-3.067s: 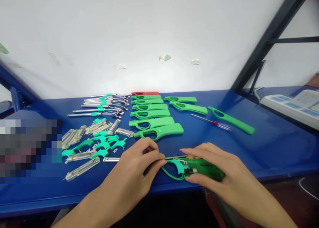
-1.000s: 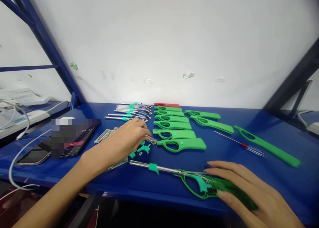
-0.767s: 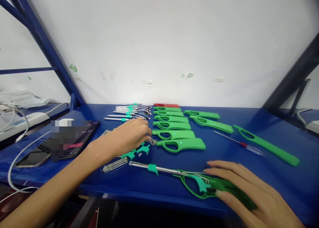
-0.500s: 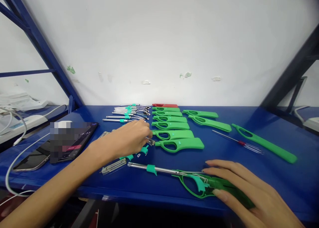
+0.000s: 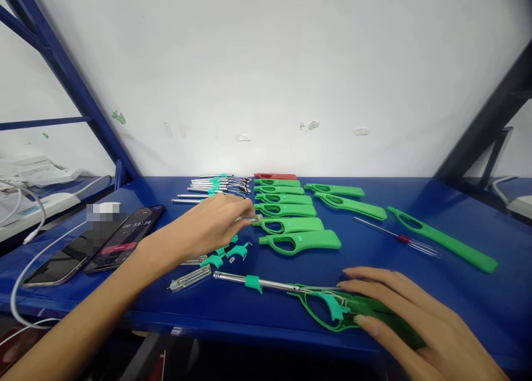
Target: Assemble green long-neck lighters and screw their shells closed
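Observation:
My left hand [image 5: 218, 220] is closed in a pinch around a small clear fuel tank [image 5: 250, 218], above the left tips of the green lighter shells. Near the front edge lies an open green lighter half-shell [image 5: 318, 314] with a metal tube [image 5: 272, 284], thin wires and a teal trigger [image 5: 330, 304] on it. With thumb and fingers at opposite edges, my right hand [image 5: 409, 309] holds that shell against the table; the palm hides much of it. Another clear tank [image 5: 190, 278] and several loose teal triggers [image 5: 238, 251] lie below my left hand.
Green lighter shells [image 5: 307, 240] and a red one [image 5: 275, 176] form a column. Metal tubes with wires [image 5: 208, 185] lie at the back left. A screwdriver [image 5: 399, 238] and a long green shell [image 5: 446, 242] are at right, two phones [image 5: 124, 242] at left, with a white cable.
My left hand has lifted slightly away from me with the clear tank, uncovering more teal triggers and another clear piece below it. My right hand and the open shell stay put.

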Demonstrator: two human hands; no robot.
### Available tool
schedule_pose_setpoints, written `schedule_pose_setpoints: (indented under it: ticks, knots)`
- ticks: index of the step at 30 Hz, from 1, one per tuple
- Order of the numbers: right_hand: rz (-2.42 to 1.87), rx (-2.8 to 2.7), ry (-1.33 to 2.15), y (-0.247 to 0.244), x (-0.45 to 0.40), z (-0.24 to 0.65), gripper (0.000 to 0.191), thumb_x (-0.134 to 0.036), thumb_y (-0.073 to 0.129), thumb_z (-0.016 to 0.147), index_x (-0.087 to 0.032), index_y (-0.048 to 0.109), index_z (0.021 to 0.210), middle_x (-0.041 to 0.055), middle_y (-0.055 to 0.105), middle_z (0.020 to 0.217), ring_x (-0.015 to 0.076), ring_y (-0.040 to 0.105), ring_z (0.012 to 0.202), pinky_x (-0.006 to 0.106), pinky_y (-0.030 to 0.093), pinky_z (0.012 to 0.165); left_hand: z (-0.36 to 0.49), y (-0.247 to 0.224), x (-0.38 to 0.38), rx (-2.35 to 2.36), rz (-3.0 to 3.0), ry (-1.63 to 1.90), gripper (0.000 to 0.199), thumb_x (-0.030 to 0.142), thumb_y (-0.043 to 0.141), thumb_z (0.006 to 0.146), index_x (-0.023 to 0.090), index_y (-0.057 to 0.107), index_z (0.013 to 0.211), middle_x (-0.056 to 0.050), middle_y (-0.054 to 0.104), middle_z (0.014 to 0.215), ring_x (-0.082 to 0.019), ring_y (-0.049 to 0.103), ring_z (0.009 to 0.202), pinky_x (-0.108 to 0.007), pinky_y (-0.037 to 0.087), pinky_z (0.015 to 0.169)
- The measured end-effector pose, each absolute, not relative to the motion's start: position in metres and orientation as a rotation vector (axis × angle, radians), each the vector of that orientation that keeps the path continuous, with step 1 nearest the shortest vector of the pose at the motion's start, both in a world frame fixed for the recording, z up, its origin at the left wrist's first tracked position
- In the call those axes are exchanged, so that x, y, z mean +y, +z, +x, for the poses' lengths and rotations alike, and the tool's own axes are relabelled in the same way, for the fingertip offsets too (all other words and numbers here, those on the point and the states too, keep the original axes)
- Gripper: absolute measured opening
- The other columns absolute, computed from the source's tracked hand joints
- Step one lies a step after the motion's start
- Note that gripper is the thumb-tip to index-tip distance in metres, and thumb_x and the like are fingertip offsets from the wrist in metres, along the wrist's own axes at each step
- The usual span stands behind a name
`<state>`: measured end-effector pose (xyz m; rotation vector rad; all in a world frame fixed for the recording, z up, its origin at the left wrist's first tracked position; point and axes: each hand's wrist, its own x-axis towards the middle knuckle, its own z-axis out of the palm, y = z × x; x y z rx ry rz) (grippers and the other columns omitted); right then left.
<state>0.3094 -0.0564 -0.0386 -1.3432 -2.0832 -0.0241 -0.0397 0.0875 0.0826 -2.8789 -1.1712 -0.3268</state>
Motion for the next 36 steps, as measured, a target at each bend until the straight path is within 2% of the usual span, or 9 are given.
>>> schedule_pose_setpoints:
  ticks: [5, 12, 19, 24, 27, 29, 31, 33, 36]
  knots:
    - [-1.36, -2.035, -0.004, -0.041, -0.056, 0.31, 0.032, -0.044, 0.065, 0.108, -0.04, 0.077, 0.138, 0.0007, 0.079, 0.141, 0.0243, 0.083, 0.119, 0.03, 0.07, 0.095, -0.039, 0.089, 0.075, -1.117, -2.845, -0.579, 0.027, 0.032, 0.049, 0.116, 0.022, 0.071, 0.129, -0.008, 0.078, 0.119, -0.024, 0.073, 0.103, -0.036, 0.055, 0.088]
    - [-1.396, -1.863, -0.006, -0.042, -0.057, 0.31, 0.033, -0.047, 0.063, 0.107, -0.036, 0.078, 0.135, 0.0034, 0.081, 0.137, 0.0267, 0.083, 0.117, 0.03, 0.071, 0.087, -0.022, 0.065, 0.043, -0.808, -2.948, -0.879, 0.03, 0.021, 0.059, 0.117, 0.028, 0.066, 0.145, -0.005, 0.071, 0.12, -0.017, 0.071, 0.094, -0.028, 0.054, 0.079]
    - [-1.163, -1.916, -0.151, -0.042, -0.057, 0.309, 0.038, -0.044, 0.079, 0.097, -0.036, 0.079, 0.134, 0.004, 0.085, 0.129, 0.0342, 0.079, 0.125, 0.048, 0.066, 0.111, 0.029, 0.04, 0.004, -0.657, -3.156, -1.038, 0.045, 0.01, 0.057, 0.114, 0.028, 0.058, 0.155, -0.006, 0.074, 0.121, -0.019, 0.072, 0.107, -0.028, 0.06, 0.095]
    - [-1.023, -1.913, -0.168, -0.045, -0.056, 0.314, 0.025, -0.029, 0.082, 0.094, -0.036, 0.084, 0.118, -0.0009, 0.086, 0.103, 0.031, 0.084, 0.098, 0.057, 0.067, 0.109, 0.064, 0.019, -0.005, -0.425, -3.173, -1.08, 0.052, 0.004, 0.051, 0.109, 0.021, 0.053, 0.158, -0.012, 0.077, 0.127, -0.021, 0.074, 0.113, -0.032, 0.062, 0.107]
    - [-1.039, -1.873, -0.151, -0.048, -0.056, 0.316, 0.03, -0.025, 0.081, 0.095, -0.038, 0.083, 0.121, -0.0023, 0.084, 0.098, 0.0301, 0.083, 0.092, 0.06, 0.066, 0.108, 0.07, 0.017, -0.004, -0.493, -3.178, -1.08, 0.058, 0.003, 0.056, 0.104, 0.023, 0.053, 0.158, -0.01, 0.076, 0.131, -0.022, 0.074, 0.114, -0.032, 0.064, 0.103]
    - [-1.063, -1.863, -0.148, -0.048, -0.056, 0.314, 0.035, -0.023, 0.079, 0.095, -0.039, 0.082, 0.126, -0.0025, 0.084, 0.102, 0.0299, 0.083, 0.092, 0.06, 0.066, 0.108, 0.062, 0.023, -0.005, -0.68, -3.095, -1.07, 0.055, 0.006, 0.058, 0.103, 0.024, 0.056, 0.154, -0.012, 0.073, 0.135, -0.026, 0.073, 0.115, -0.036, 0.066, 0.097]
    - [-1.095, -1.828, -0.144, -0.048, -0.056, 0.311, 0.037, -0.023, 0.079, 0.096, -0.039, 0.081, 0.13, -0.0024, 0.085, 0.107, 0.0296, 0.083, 0.094, 0.059, 0.066, 0.109, 0.043, 0.033, -0.006, -0.93, -2.931, -0.951, 0.04, 0.008, 0.056, 0.103, 0.023, 0.065, 0.139, -0.014, 0.071, 0.131, -0.03, 0.07, 0.112, -0.043, 0.066, 0.09]
    - [-1.133, -1.76, -0.139, -0.048, -0.056, 0.307, 0.034, -0.024, 0.078, 0.097, -0.038, 0.081, 0.127, -0.0023, 0.084, 0.111, 0.0303, 0.083, 0.099, 0.058, 0.065, 0.11, 0.016, 0.042, -0.007, -1.162, -2.792, -0.718, 0.021, 0.009, 0.056, 0.104, 0.025, 0.07, 0.105, -0.009, 0.07, 0.11, -0.029, 0.067, 0.094, -0.045, 0.06, 0.082]
    - [-1.165, -1.727, -0.138, -0.048, -0.056, 0.303, 0.028, -0.025, 0.078, 0.097, -0.037, 0.079, 0.122, -0.0021, 0.084, 0.112, 0.0318, 0.082, 0.106, 0.057, 0.064, 0.112, -0.023, 0.049, -0.004, -1.434, -2.58, -0.459, 0.023, 0.011, 0.057, 0.105, 0.026, 0.066, 0.091, -0.006, 0.068, 0.098, -0.029, 0.064, 0.083, -0.042, 0.049, 0.072]
